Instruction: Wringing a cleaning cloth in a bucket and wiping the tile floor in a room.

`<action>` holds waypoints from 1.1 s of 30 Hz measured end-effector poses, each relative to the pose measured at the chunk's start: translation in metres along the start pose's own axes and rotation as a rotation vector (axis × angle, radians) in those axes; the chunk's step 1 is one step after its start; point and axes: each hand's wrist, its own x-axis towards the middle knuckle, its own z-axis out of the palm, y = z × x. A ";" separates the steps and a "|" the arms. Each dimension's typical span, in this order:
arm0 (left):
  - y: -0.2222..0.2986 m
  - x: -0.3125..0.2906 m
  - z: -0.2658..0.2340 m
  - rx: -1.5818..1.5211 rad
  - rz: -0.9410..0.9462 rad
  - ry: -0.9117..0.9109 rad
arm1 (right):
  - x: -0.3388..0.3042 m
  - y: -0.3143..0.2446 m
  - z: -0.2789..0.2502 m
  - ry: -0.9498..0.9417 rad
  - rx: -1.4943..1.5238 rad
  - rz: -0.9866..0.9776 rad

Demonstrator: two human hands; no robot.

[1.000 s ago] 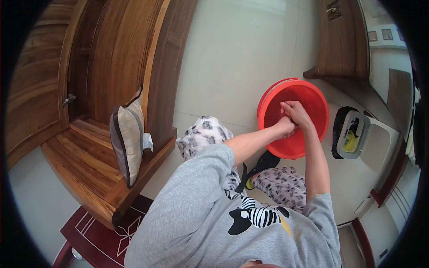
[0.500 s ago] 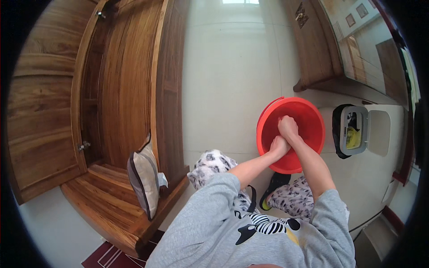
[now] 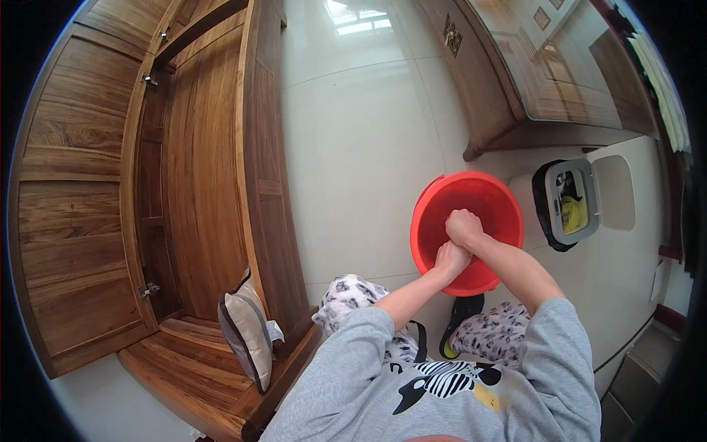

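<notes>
A red bucket (image 3: 503, 221) stands on the floor in front of me, to the right of my knees. My left hand (image 3: 452, 259) and my right hand (image 3: 464, 226) are together over its mouth. Both are closed into fists, with the right just beyond the left and touching it, and my right forearm slants in from the right. Whatever the fingers may hold is hidden beneath the knuckles. The bottom of the bucket lies in dark red shade, so its contents cannot be made out.
On the left stands a long wooden cabinet or bench (image 3: 213, 147) with an open door (image 3: 74, 243); a beige cushion (image 3: 249, 331) leans on its near end. A lidded trash bin (image 3: 574, 202), lid up, is right of the bucket. Beyond stands a glass-topped wooden cabinet (image 3: 486, 81).
The view has tilted, so the bucket and furniture sit differently in the picture. My fists stay pressed together over the bucket, with only a slight shift in their pose.
</notes>
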 end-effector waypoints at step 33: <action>0.088 0.033 -0.145 -0.634 -0.132 -0.148 | -0.128 0.067 -0.222 0.027 0.726 -0.488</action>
